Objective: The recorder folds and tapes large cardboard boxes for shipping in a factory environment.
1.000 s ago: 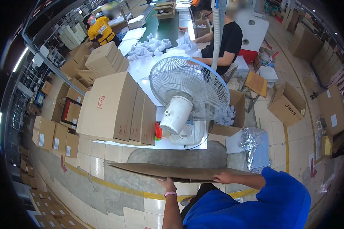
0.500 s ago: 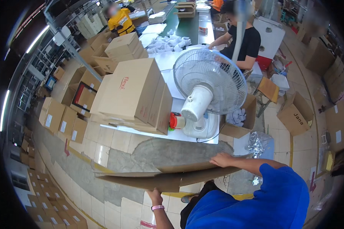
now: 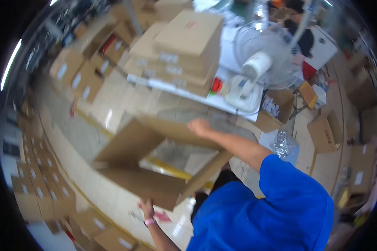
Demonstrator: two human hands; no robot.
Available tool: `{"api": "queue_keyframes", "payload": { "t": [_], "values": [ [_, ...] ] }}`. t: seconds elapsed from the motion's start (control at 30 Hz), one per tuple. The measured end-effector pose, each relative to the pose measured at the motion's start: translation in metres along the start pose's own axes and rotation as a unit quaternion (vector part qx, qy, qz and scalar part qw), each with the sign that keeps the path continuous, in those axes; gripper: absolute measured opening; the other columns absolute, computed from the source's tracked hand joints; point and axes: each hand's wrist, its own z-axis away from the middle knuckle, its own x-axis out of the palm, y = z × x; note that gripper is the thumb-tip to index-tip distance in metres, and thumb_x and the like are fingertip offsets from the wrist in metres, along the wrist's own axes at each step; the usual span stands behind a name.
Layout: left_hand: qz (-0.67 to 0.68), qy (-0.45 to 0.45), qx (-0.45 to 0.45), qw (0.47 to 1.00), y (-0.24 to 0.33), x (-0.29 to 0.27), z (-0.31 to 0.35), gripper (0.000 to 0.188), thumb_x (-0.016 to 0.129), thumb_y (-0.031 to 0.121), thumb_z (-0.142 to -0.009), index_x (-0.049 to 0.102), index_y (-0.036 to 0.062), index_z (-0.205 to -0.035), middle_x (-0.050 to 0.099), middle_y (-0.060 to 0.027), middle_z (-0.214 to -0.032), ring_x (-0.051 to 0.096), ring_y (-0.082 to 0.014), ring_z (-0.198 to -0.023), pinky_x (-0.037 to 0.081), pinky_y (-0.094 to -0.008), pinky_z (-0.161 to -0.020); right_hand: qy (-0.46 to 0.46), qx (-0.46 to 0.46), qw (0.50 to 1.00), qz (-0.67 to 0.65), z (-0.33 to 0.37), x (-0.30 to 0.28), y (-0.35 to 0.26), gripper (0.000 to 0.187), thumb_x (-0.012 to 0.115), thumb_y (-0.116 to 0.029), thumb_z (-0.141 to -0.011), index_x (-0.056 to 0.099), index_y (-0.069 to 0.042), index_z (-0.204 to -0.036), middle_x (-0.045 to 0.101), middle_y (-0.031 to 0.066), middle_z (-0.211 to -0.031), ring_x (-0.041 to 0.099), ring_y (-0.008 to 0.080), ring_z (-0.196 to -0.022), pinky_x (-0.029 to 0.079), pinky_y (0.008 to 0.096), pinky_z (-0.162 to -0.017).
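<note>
An unfolded brown cardboard box is between my hands, with its walls standing apart. The floor shows through its middle, so its bottom is not closed. My right hand grips the far wall's upper edge, fingers curled over it. Lower and to the left, my left hand holds the near wall by its edge, a pink band on that wrist. The fingertips of my left hand are partly hidden by the cardboard, and the picture is slightly blurred.
Flat cartons are stacked on a white table ahead, beside a white fan and a red roll. Open boxes stand on the floor at right. Labelled cartons fill the left. A co-worker sits behind the fan.
The cardboard box was nearly flat and has been spread into a four-sided frame. Both hands have shifted left, the right one upward and the left one slightly down. The view has turned.
</note>
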Motion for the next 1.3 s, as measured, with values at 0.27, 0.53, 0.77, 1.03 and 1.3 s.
{"api": "queue_keyframes", "payload": {
  "t": [0.27,0.53,0.77,1.03,1.3],
  "values": [
    [-0.11,-0.065,-0.06,0.99,-0.079,-0.02,0.008,0.081,0.062,-0.006,-0.098,0.027,0.0044,-0.17,0.055,-0.025,-0.159,0.058,-0.0366,-0.144,0.048,-0.0408,-0.117,0.074,0.053,0.993,0.073,-0.043,0.089,-0.067,0.042,0.053,-0.044,-0.112,0.078,-0.011,-0.104,0.078,0.0241,-0.094,0.075,0.0493,-0.09,0.058,0.0623,-0.081],
    [-0.348,-0.093,0.211,0.909,0.048,0.119,0.007,0.071,0.074,0.023,-0.099,0.047,0.0143,-0.163,0.059,-0.0222,-0.154,0.051,-0.0412,-0.15,0.042,-0.0609,-0.12,0.061,0.079,0.988,0.114,-0.036,0.103,-0.03,0.04,0.048,-0.042,-0.114,0.07,-0.008,-0.11,0.078,0.0232,-0.093,0.076,0.0466,-0.089,0.059,0.0608,-0.079],
    [-0.427,-0.348,0.045,0.833,0.025,0.237,0.025,0.066,0.063,0.058,-0.105,0.06,0.0165,-0.156,0.068,-0.024,-0.145,0.069,-0.0457,-0.125,0.056,-0.0553,-0.105,0.091,0.046,0.994,0.048,-0.047,0.092,-0.004,0.037,0.053,-0.041,-0.112,0.069,-0.009,-0.103,0.076,0.0236,-0.087,0.074,0.0475,-0.083,0.058,0.0617,-0.074],
    [-0.334,-0.348,0.024,0.876,0.016,0.218,-0.073,0.054,0.067,0.055,-0.105,0.08,0.008,-0.128,0.077,-0.0306,-0.1,0.076,-0.049,-0.096,0.062,-0.0518,-0.084,0.119,0.035,0.992,-0.03,-0.061,0.075,0.042,0.033,0.059,-0.039,-0.109,0.072,-0.011,-0.098,0.075,0.0195,-0.084,0.073,0.0462,-0.083,0.058,0.0593,-0.077],
    [-0.465,-0.284,0.077,0.835,-0.068,0.252,-0.25,0.078,0.07,0.069,-0.097,0.072,0.0006,-0.135,0.078,-0.0299,-0.11,0.075,-0.0499,-0.105,0.06,-0.0545,-0.092,0.141,0.05,0.988,-0.033,-0.056,0.089,0.068,0.036,0.062,-0.042,-0.107,0.076,-0.01,-0.096,0.076,0.0197,-0.084,0.073,0.0456,-0.082,0.058,0.0586,-0.078]
  ]
}}
